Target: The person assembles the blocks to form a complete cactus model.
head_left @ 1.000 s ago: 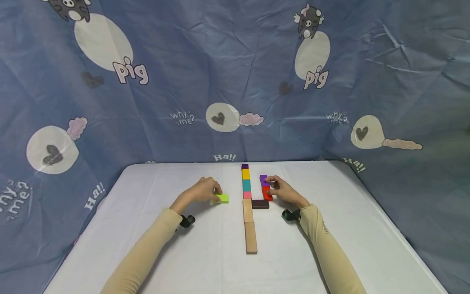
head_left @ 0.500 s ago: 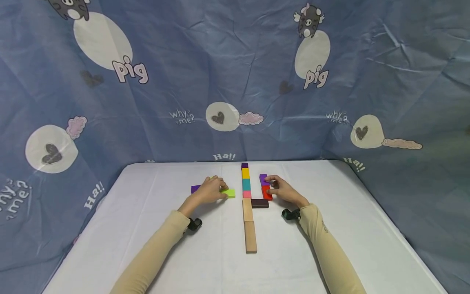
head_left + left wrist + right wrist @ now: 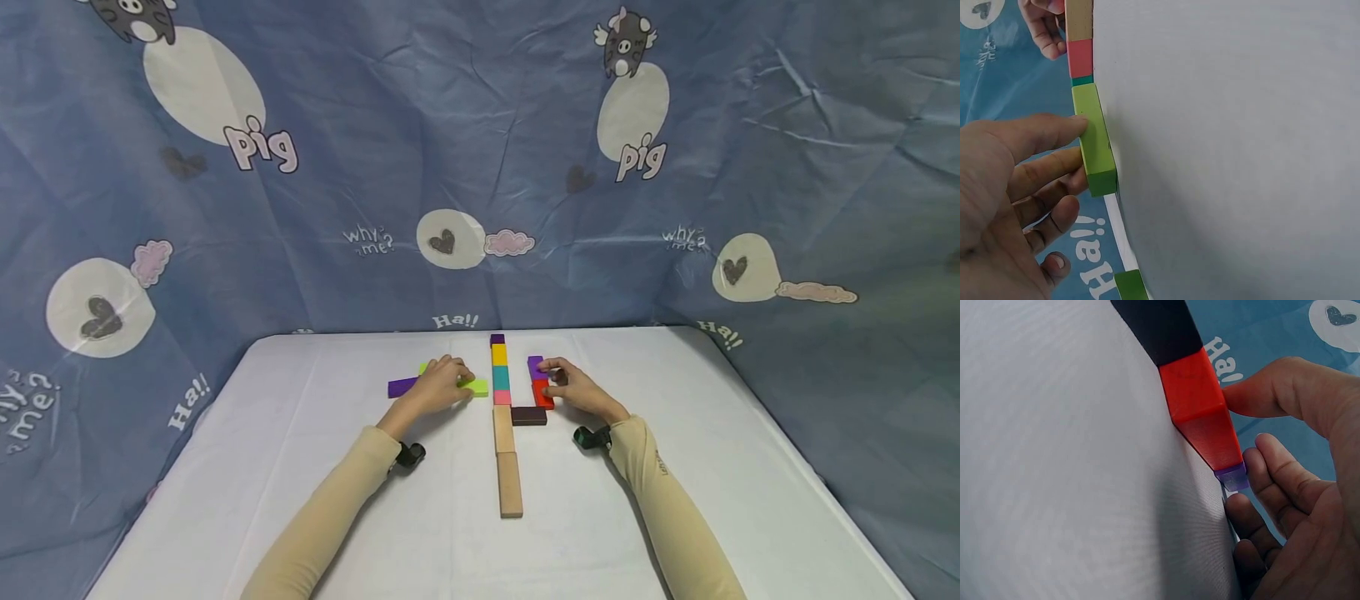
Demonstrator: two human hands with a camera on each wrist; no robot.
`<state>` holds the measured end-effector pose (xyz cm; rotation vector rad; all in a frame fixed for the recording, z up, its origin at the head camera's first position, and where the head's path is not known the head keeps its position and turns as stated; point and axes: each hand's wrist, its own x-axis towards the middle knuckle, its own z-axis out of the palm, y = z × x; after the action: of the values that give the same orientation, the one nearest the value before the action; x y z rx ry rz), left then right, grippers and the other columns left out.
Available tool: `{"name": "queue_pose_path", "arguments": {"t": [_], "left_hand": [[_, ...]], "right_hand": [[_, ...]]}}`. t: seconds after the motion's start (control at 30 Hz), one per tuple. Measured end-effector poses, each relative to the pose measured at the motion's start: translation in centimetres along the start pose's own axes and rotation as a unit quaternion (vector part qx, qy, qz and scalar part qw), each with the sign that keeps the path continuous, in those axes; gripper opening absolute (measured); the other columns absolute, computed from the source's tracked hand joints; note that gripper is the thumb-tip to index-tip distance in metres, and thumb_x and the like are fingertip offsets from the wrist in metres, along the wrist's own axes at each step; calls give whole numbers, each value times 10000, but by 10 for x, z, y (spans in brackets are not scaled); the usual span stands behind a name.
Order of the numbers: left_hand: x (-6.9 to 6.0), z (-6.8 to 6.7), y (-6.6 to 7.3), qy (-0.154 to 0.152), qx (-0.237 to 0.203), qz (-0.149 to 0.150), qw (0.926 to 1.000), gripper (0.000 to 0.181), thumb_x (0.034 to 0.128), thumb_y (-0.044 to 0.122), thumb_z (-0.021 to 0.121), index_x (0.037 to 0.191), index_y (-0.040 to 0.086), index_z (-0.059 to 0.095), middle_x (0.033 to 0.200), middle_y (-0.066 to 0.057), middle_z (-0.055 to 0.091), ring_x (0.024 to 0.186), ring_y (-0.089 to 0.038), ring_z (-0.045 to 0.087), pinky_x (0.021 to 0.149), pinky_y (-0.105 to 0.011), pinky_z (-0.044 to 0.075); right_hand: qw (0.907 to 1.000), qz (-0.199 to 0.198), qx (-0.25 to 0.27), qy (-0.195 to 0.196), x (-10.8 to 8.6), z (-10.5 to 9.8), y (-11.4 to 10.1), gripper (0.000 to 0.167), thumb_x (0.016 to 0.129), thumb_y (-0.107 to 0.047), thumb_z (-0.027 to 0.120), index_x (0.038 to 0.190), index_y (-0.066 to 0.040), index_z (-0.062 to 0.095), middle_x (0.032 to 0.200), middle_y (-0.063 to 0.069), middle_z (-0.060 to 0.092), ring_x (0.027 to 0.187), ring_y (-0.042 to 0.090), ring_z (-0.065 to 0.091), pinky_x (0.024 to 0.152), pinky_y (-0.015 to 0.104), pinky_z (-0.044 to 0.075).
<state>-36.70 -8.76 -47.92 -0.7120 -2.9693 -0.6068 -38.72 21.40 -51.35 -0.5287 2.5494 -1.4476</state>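
Observation:
My left hand pinches a light green block with thumb and fingers, just left of the coloured column; a narrow gap shows between them in the head view. In the left wrist view the thumb lies on the green block and the other fingers are bent beside it. My right hand rests at the red block and the purple block behind it. In the right wrist view the thumb touches the side of the red block, while the fingertips lie beside the small visible end of the purple block.
The column runs from a dark purple block through yellow, teal and pink blocks to two plain wooden blocks. A dark brown block adjoins its right side. Another purple block lies left, and a second green block behind.
My left hand has moved right and slightly away with the light green block, bringing it close to the column. The purple block at the left has come into view. My right hand has stayed put.

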Motion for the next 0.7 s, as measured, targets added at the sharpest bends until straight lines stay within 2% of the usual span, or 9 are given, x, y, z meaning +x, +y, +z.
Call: {"name": "queue_pose_path", "arguments": {"t": [0.3,0.53,0.7], "left_hand": [[3,3,2,60,59,14,10000,321,860,270,723,1127,91,718,1217,-67,654,1128,-245,520,958,-423,360],[5,4,3,57,64,-10,10000,325,852,277,734,1120,94,721,1198,-64,660,1109,-244,528,941,-419,367],[7,6,3,25,52,-40,10000,328,850,288,735,1123,106,721,1190,-51,661,1113,-237,524,949,-415,364]], "right_hand": [[9998,-127,141,-77,1,0,1,518,860,-55,672,1333,0,468,1341,241,503,1138,400,448,913,364,370],[10000,-5,67,-16,1,0,1,485,852,-66,687,1299,-61,497,1313,168,536,1100,293,463,913,338,376],[9998,-99,144,-44,1,0,2,508,852,-51,681,1319,-24,484,1322,207,523,1113,332,449,911,348,359]]}}
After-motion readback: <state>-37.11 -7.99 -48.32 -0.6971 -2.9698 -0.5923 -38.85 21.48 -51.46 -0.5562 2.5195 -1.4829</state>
